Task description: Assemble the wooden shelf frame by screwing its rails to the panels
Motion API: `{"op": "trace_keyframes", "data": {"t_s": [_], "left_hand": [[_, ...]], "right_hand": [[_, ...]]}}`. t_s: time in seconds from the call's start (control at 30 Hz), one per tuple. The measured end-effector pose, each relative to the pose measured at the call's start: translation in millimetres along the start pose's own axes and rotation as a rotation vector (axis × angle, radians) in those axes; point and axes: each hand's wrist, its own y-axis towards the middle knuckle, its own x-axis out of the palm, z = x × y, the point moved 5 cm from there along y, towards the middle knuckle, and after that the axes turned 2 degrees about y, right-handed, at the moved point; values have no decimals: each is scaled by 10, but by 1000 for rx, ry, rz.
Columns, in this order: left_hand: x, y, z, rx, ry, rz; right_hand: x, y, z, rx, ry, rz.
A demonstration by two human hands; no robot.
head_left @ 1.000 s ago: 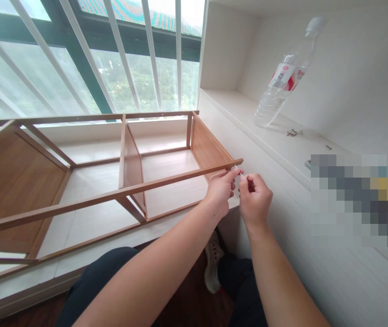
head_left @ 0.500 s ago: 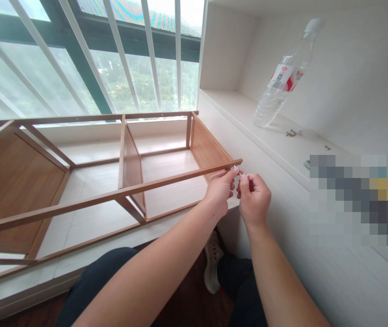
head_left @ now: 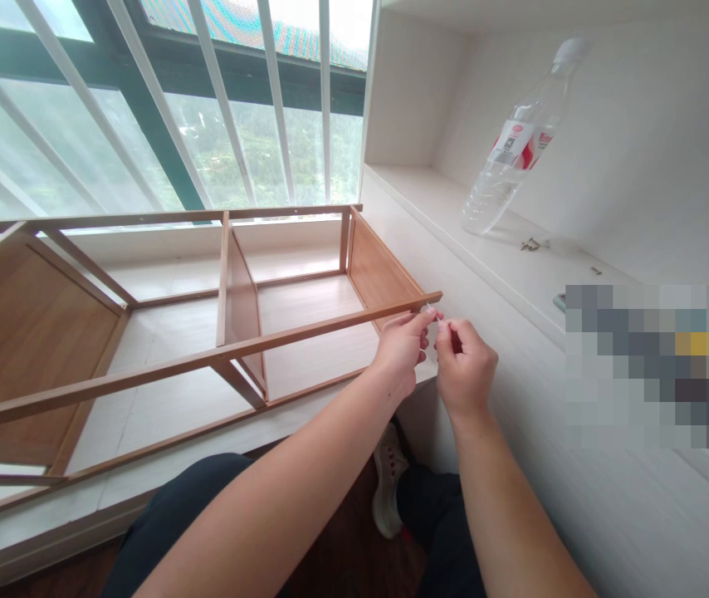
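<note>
A wooden shelf frame (head_left: 330, 324) lies on its side along the white window ledge. At the right end of its near rail, my left hand (head_left: 401, 345) is closed, thumb and forefinger pinched close under the wood around the tip of a thin metal rod (head_left: 432, 311). My right hand (head_left: 465, 363), just to the right, has its fingers curled in a pinch on the rod's other end. Most of the rod is covered by fingers, so its full shape does not show. The wooden end panel (head_left: 383, 257) of the frame stands just beyond my hands.
On the white shelf (head_left: 417, 183) to the right, a clear plastic bottle (head_left: 504, 178) stands beside several small screws (head_left: 530, 244). Another small metal piece (head_left: 597, 271) lies farther right, near a blurred-out area. A barred window (head_left: 236, 124) rises behind the frame. My shoe (head_left: 388, 482) is below.
My right hand has turned very slightly around the rod. My left hand and the wooden frame stay in place.
</note>
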Motion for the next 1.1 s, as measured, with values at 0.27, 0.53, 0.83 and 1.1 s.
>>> {"op": "trace_keyframes", "data": {"t_s": [0.27, 0.53, 0.83, 1.1], "left_hand": [[1, 14, -16, 3, 1, -1], [-4, 16, -14, 0, 10, 7], [-5, 1, 3, -7, 7, -7], [-8, 7, -6, -13, 3, -2]], "right_hand": [[105, -28, 94, 346, 472, -35], [169, -30, 114, 474, 682, -28], [37, -24, 25, 198, 180, -21], [99, -13, 101, 356, 454, -29]]}}
